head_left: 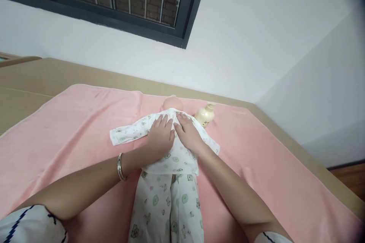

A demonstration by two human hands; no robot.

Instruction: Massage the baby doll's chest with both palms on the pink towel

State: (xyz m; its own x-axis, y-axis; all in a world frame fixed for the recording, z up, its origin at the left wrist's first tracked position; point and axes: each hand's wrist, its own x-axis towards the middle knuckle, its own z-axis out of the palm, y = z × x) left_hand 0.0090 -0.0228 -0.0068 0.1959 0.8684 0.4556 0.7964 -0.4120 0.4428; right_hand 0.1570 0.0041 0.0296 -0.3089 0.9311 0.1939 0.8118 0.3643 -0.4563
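A small white long-sleeved top (pixel 182 159) with a green and pink print lies spread out, its sleeves reaching to both sides. Matching trousers (pixel 185 201) lie below its hem. My left hand (pixel 160 136) rests flat on the left of the chest, fingers extended, a silver bangle on the wrist. On the right of the chest, my right hand (pixel 188 131) lies flat too, fingers pointing up toward the collar. Neither hand grips anything. A rounded, skin-coloured object (pixel 172 103) shows just above the collar.
A cream bottle (pixel 204 116) lies tilted beside the top's right shoulder. Pink cloth (pixel 94 121) covers much of the wooden surface (pixel 99 76). Behind are a white wall and a dark-framed window (pixel 114 11) with bars.
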